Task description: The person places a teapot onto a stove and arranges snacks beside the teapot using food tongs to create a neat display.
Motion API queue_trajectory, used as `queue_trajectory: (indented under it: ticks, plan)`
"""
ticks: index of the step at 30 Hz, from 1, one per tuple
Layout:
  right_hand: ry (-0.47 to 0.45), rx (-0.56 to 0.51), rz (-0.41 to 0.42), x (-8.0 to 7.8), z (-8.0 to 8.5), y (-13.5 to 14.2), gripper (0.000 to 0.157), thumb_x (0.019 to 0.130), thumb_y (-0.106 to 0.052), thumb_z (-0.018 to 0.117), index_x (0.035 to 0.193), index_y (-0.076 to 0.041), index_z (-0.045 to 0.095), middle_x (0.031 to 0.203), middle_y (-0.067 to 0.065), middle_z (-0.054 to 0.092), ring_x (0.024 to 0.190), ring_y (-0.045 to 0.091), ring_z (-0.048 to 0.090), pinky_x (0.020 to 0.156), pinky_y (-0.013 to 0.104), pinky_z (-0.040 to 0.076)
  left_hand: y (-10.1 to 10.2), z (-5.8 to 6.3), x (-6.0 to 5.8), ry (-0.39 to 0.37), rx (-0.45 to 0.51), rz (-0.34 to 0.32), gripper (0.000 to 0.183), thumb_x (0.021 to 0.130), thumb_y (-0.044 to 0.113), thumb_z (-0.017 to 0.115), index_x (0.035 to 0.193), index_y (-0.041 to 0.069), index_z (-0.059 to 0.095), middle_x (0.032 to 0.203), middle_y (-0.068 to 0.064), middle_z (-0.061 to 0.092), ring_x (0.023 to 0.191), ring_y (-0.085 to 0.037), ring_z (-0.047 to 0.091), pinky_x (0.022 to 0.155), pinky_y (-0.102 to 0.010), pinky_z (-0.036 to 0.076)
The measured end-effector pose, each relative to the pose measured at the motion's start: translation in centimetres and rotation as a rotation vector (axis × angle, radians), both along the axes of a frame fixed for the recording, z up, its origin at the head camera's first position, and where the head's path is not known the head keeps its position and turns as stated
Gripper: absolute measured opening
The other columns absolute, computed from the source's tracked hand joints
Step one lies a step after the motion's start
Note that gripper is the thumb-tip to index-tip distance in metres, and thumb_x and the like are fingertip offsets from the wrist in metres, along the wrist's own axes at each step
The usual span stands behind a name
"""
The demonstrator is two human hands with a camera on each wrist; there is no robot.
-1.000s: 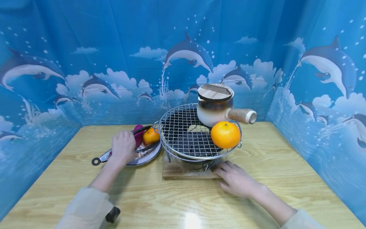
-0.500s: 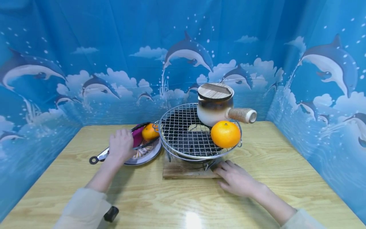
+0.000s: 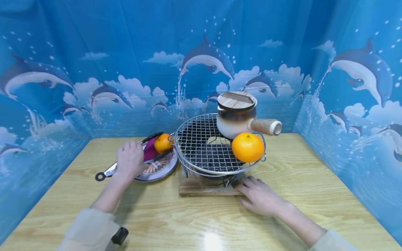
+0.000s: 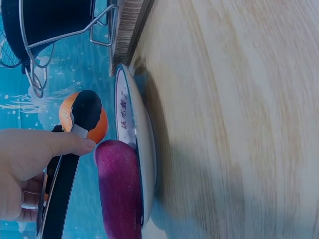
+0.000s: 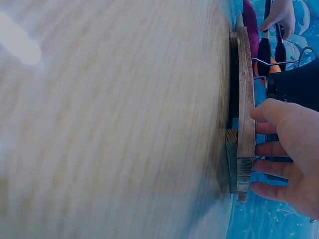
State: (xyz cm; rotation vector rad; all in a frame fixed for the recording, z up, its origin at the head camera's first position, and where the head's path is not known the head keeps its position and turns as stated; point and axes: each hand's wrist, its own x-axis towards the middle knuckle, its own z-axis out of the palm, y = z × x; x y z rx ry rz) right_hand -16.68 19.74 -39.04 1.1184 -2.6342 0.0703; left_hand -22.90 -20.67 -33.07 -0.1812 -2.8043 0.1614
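gripped tongs [image 4: 65, 181], aslant, pointing toward grill [image 3: 198, 148]

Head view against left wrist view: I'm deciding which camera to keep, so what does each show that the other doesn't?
Only the head view shows the pot, the orange on the grill and the right hand. Only the left wrist view shows clear lettering inside the plate and its underside. Both share the left hand holding tongs, a second orange at their tips, the purple vegetable, the plate and at least part of the grill.
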Motion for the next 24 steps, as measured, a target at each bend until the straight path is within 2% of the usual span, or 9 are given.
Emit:
queue_trajectory:
  ticks: [6, 11, 18, 24]
  plan:
    - [-0.006, -0.004, 0.01, 0.1, 0.0, -0.1, 0.029, 0.08, -0.028, 0.068, 0.104, -0.012, 0.065, 0.101, 0.002, 0.058, 0.093, 0.021, 0.054, 0.077, 0.038, 0.049, -0.3, 0.5, 0.5, 0.021, 0.035, 0.009, 0.078, 0.061, 0.039, 0.08, 0.105, -0.018, 0.049, 0.095, -0.029, 0.049, 0.089, -0.041, 0.046, 0.074, -0.051, 0.039]
    - [-0.004, -0.003, 0.011, 0.0, 0.1, -0.1, 0.028, 0.08, -0.027, 0.068, 0.103, -0.012, 0.065, 0.1, 0.002, 0.058, 0.092, 0.02, 0.053, 0.077, 0.037, 0.049, -0.7, 1.1, 0.9, 0.067, 0.054, 0.019, 0.082, 0.056, 0.044, 0.082, 0.1, -0.017, 0.05, 0.096, -0.031, 0.051, 0.088, -0.043, 0.046, 0.072, -0.051, 0.04]
    - [0.016, -0.007, 0.023, 0.0, 0.1, -0.1, 0.026, 0.08, -0.027, 0.068, 0.102, -0.013, 0.065, 0.098, 0.001, 0.057, 0.089, 0.019, 0.052, 0.073, 0.036, 0.048, -1.4, 2.0, 1.3, -0.011, 0.103, 0.063, 0.089, 0.061, 0.039, 0.082, 0.115, -0.02, 0.043, 0.106, -0.036, 0.047, 0.096, -0.049, 0.043, 0.079, -0.056, 0.038]
    - [0.03, -0.012, 0.032, 0.0, 0.1, -0.1, 0.026, 0.08, -0.026, 0.068, 0.102, -0.012, 0.065, 0.097, 0.001, 0.057, 0.088, 0.019, 0.052, 0.072, 0.035, 0.048, -1.9, 2.4, 1.6, -0.02, 0.109, 0.074, 0.091, 0.062, 0.038, 0.081, 0.12, -0.02, 0.041, 0.109, -0.037, 0.045, 0.099, -0.051, 0.042, 0.081, -0.058, 0.037]
